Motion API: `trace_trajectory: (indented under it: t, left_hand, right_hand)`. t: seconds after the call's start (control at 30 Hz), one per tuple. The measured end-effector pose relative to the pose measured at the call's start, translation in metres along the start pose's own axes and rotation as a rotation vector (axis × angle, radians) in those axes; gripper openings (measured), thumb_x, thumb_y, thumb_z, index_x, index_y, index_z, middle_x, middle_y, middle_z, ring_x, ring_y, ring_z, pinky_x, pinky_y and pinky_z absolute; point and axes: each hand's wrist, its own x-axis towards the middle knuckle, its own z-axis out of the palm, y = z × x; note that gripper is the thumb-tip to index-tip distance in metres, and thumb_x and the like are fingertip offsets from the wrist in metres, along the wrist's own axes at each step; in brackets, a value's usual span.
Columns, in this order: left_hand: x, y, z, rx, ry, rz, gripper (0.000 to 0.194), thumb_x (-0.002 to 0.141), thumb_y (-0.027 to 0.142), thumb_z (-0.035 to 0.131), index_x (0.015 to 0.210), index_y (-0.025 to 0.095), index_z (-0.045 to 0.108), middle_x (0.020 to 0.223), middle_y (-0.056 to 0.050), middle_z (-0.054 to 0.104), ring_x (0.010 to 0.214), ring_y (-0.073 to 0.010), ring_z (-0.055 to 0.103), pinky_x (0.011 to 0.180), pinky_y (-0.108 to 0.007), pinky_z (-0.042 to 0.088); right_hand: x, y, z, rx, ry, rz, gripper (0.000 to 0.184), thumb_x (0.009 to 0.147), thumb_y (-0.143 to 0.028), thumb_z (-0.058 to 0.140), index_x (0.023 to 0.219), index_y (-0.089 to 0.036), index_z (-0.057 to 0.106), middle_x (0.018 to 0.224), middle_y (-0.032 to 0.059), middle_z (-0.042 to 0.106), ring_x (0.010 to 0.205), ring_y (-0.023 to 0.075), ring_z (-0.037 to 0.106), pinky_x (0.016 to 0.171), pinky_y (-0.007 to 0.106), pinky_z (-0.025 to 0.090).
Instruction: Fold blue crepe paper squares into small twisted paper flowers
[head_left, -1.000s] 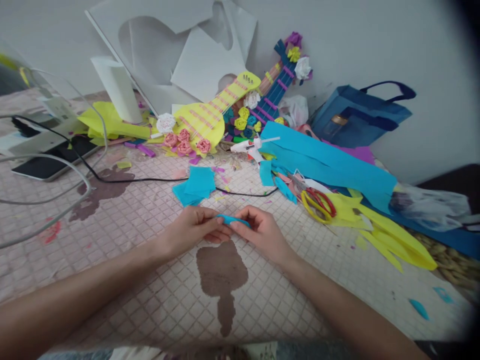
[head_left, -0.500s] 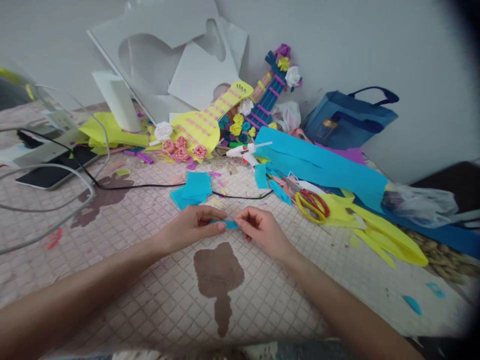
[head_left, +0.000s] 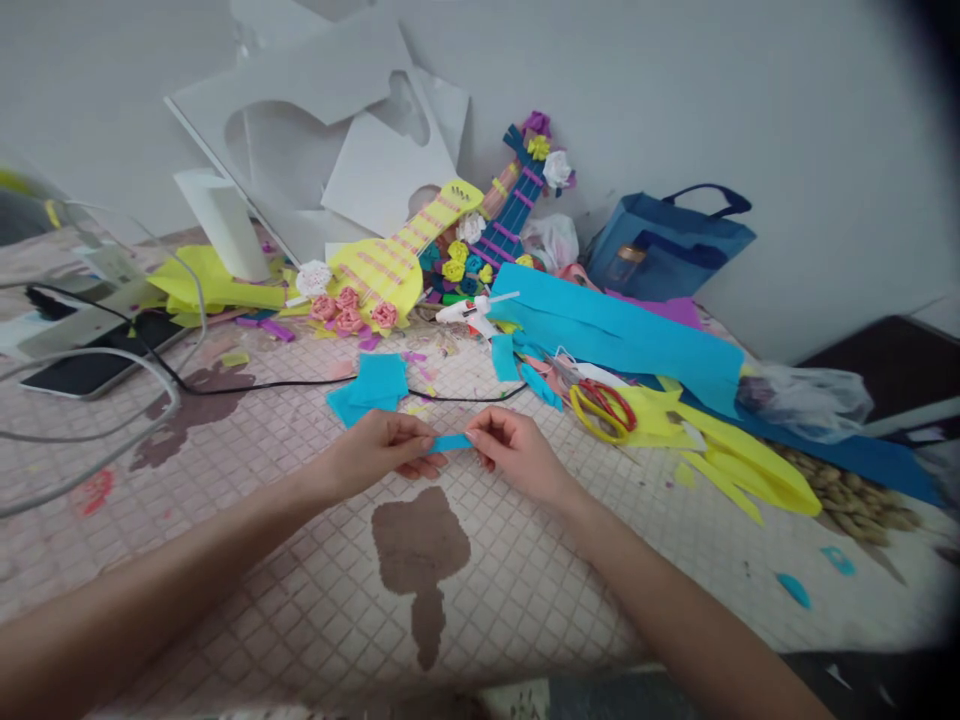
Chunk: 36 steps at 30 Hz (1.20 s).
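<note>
A small blue foam strip (head_left: pixel 450 442) is stretched between my two hands just above the pink checked tablecloth (head_left: pixel 300 590). My left hand (head_left: pixel 379 452) pinches its left end with closed fingers. My right hand (head_left: pixel 514 455) pinches the right end the same way. A stack of blue foam squares (head_left: pixel 371 385) lies just beyond my hands. Red-and-yellow scissors (head_left: pixel 600 408) rest to the right of my right hand.
A yellow foam guitar (head_left: pixel 397 260) with pink roses and a blue guitar (head_left: pixel 517 195) lean at the back. A white glue gun (head_left: pixel 465 308), a long blue foam sheet (head_left: pixel 622 335), yellow foam scraps (head_left: pixel 720 460), a blue bag (head_left: pixel 664 245), a black cable (head_left: pixel 247 385) and a tablet (head_left: pixel 82 365) surround the spot.
My hands have drawn the blue strip out flat between them; a second ago it was bunched under my fingertips. The view has shifted slightly, so everything sits a little left.
</note>
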Motion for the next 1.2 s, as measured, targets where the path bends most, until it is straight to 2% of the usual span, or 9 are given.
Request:
trace_trajectory:
  t: [0.17, 0.33, 0.43, 0.63, 0.73, 0.83, 0.9, 1.0, 1.2]
  left_hand:
    - [-0.001, 0.003, -0.01, 0.051, 0.016, -0.003, 0.035, 0.076, 0.041, 0.064, 0.095, 0.012, 0.063, 0.086, -0.009, 0.074, 0.08, -0.0201, 0.07, 0.07, -0.028, 0.053]
    - [0.008, 0.011, -0.001, 0.289, 0.119, 0.214, 0.034, 0.08, 0.041, 0.058, 0.098, 0.014, 0.064, 0.093, -0.008, 0.071, 0.083, -0.0195, 0.065, 0.068, -0.028, 0.05]
    - [0.017, 0.016, 0.01, 0.463, 0.098, 0.281, 0.026, 0.079, 0.037, 0.057, 0.086, 0.015, 0.068, 0.076, -0.004, 0.068, 0.067, -0.0147, 0.058, 0.058, -0.024, 0.043]
    - [0.03, 0.014, 0.011, 0.269, -0.016, 0.223, 0.021, 0.073, 0.034, 0.063, 0.075, 0.014, 0.065, 0.06, 0.0, 0.059, 0.055, -0.0104, 0.049, 0.05, -0.021, 0.036]
    - [0.034, 0.011, 0.01, 0.195, -0.049, 0.185, 0.019, 0.071, 0.032, 0.065, 0.073, 0.013, 0.064, 0.06, 0.001, 0.058, 0.055, -0.0096, 0.049, 0.051, -0.021, 0.035]
    - [0.041, 0.012, 0.02, 0.108, 0.007, 0.187, 0.023, 0.07, 0.031, 0.067, 0.084, 0.013, 0.063, 0.063, 0.001, 0.059, 0.056, -0.0093, 0.05, 0.052, -0.021, 0.036]
    - [0.051, 0.016, 0.032, 0.045, 0.069, 0.199, 0.029, 0.071, 0.031, 0.069, 0.091, 0.013, 0.059, 0.06, 0.003, 0.057, 0.052, -0.0089, 0.049, 0.049, -0.02, 0.035]
    - [0.072, 0.027, 0.056, 0.004, 0.093, 0.247, 0.022, 0.075, 0.03, 0.066, 0.084, 0.013, 0.056, 0.059, 0.002, 0.056, 0.05, -0.0084, 0.049, 0.045, -0.019, 0.036]
    - [0.116, 0.04, 0.097, 0.065, 0.144, 0.311, 0.007, 0.078, 0.018, 0.059, 0.077, 0.014, 0.054, 0.059, 0.002, 0.059, 0.049, -0.0079, 0.054, 0.045, -0.017, 0.04]
  right_hand:
    - [0.002, 0.001, -0.008, -0.003, -0.001, -0.013, 0.019, 0.082, -0.036, 0.059, 0.079, -0.018, 0.054, 0.061, -0.0055, 0.048, 0.049, 0.0068, 0.047, 0.046, 0.021, 0.039]
    - [0.003, 0.004, -0.012, -0.042, -0.034, -0.007, 0.016, 0.082, -0.033, 0.058, 0.079, -0.018, 0.053, 0.063, -0.0051, 0.05, 0.048, 0.0067, 0.046, 0.046, 0.021, 0.038]
    - [0.002, 0.004, -0.012, -0.059, -0.044, -0.019, 0.015, 0.082, -0.032, 0.057, 0.08, -0.018, 0.054, 0.064, -0.0043, 0.051, 0.05, 0.0071, 0.047, 0.048, 0.022, 0.039]
    - [0.001, -0.004, -0.019, -0.157, -0.042, -0.05, 0.014, 0.082, -0.032, 0.057, 0.079, -0.018, 0.057, 0.066, -0.0025, 0.055, 0.052, 0.0089, 0.049, 0.05, 0.023, 0.039]
    - [0.001, -0.008, -0.046, -0.372, 0.046, -0.145, 0.013, 0.082, -0.031, 0.056, 0.078, -0.019, 0.06, 0.071, -0.0002, 0.061, 0.061, 0.0117, 0.054, 0.057, 0.025, 0.042]
    - [-0.004, -0.006, -0.095, -0.57, 0.231, -0.165, 0.013, 0.082, -0.033, 0.057, 0.083, -0.02, 0.061, 0.084, 0.0023, 0.066, 0.069, 0.0144, 0.059, 0.065, 0.028, 0.045]
    - [-0.01, 0.001, -0.13, -0.735, 0.38, -0.083, 0.016, 0.08, -0.035, 0.059, 0.083, -0.02, 0.059, 0.079, 0.0032, 0.065, 0.07, 0.017, 0.06, 0.066, 0.03, 0.045]
    - [-0.019, 0.016, -0.167, -0.981, 0.408, 0.047, 0.024, 0.07, -0.036, 0.067, 0.083, -0.019, 0.056, 0.086, 0.0069, 0.062, 0.079, 0.0217, 0.059, 0.067, 0.032, 0.043]
    - [-0.021, 0.037, -0.177, -0.971, 0.353, 0.101, 0.029, 0.069, -0.033, 0.066, 0.085, -0.02, 0.046, 0.076, 0.0025, 0.061, 0.068, 0.0183, 0.057, 0.06, 0.028, 0.039]
